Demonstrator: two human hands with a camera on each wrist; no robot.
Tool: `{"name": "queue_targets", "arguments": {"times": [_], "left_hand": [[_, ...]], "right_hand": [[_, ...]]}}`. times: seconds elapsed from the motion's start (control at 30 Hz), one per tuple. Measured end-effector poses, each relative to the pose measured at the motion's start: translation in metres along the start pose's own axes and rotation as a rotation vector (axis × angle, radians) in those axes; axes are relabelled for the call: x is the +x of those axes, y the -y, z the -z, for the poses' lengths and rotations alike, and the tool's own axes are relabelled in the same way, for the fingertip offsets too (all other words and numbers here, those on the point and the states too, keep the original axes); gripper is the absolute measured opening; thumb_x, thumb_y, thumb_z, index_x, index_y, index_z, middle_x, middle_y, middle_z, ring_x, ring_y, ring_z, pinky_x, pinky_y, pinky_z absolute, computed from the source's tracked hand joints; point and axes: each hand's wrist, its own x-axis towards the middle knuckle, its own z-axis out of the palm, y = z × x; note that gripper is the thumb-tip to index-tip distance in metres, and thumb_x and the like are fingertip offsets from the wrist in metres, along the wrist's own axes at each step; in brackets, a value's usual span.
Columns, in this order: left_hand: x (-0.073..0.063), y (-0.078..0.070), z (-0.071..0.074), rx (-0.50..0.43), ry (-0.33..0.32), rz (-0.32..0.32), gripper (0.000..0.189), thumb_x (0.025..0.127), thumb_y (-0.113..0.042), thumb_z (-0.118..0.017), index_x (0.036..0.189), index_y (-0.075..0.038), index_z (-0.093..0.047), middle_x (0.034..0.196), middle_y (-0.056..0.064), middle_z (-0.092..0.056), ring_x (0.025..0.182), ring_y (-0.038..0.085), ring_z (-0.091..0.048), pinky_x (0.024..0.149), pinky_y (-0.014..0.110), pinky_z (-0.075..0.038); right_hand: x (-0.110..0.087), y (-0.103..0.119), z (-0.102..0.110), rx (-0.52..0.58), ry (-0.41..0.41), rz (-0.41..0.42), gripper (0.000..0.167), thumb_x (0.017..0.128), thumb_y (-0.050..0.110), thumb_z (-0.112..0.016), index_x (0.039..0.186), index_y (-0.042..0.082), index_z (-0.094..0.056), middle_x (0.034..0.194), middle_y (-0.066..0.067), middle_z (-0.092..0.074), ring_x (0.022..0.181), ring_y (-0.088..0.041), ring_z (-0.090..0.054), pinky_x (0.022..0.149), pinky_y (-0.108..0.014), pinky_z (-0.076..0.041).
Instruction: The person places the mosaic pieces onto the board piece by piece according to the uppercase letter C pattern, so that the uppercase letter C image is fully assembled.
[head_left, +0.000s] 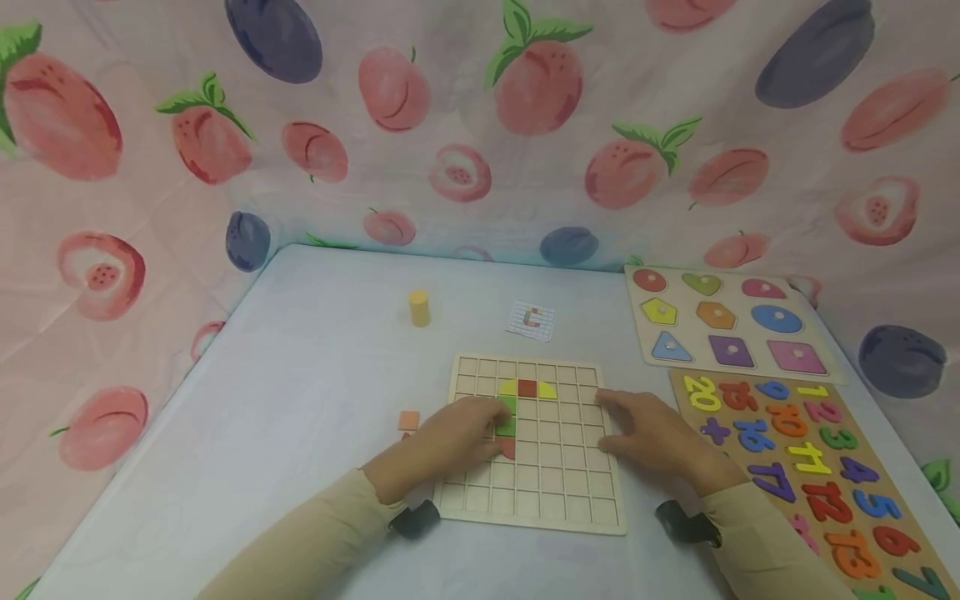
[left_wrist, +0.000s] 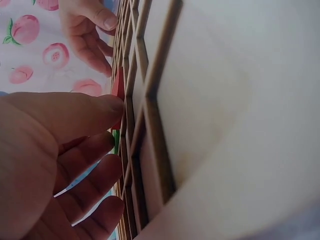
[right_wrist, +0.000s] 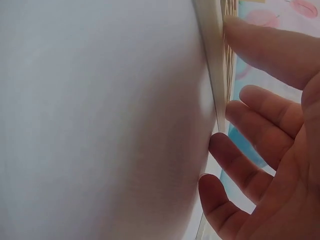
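Observation:
A light wooden grid board (head_left: 566,504) lies on the table between both hands. My left hand (head_left: 461,429) reaches over its left side, the thumb tip against a red quarter-circle piece (head_left: 507,448) and the other fingers spread loosely beside it. Green pieces (head_left: 507,427) sit just above the red one, partly hidden by the fingers. Higher up, a red square (head_left: 527,388) lies between two yellow quarter-circle pieces (head_left: 548,390). At the board's right edge, my right hand (head_left: 652,433) rests with fingers relaxed; in the right wrist view its thumb lies on the rim (right_wrist: 215,40).
Left of the board lies an orange square (head_left: 408,420), with another piece partly behind the left wrist. Behind stand a yellow cylinder (head_left: 419,308) and a small pattern card (head_left: 532,320). On the right are a shape puzzle (head_left: 693,337) and a number puzzle (head_left: 686,385).

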Motion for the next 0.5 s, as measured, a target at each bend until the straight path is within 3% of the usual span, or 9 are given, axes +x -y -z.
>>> {"name": "queue_targets", "arguments": {"times": [0.5], "left_hand": [[-0.0002, 0.0005, -0.0022, -0.024, -0.018, 0.009, 0.031, 0.088, -0.012, -0.074, 0.118, -0.008, -0.066, 0.108, -0.001, -0.067, 0.098, 0.015, -0.058, 0.091, 0.033, -0.05]], "right_hand": [[0.0013, 0.004, -0.0013, 0.007, 0.023, -0.014, 0.063, 0.087, 0.022, -0.077, 0.143, 0.005, -0.054, 0.147, -0.019, -0.049, 0.138, -0.044, -0.037, 0.11, -0.061, -0.03]]}}
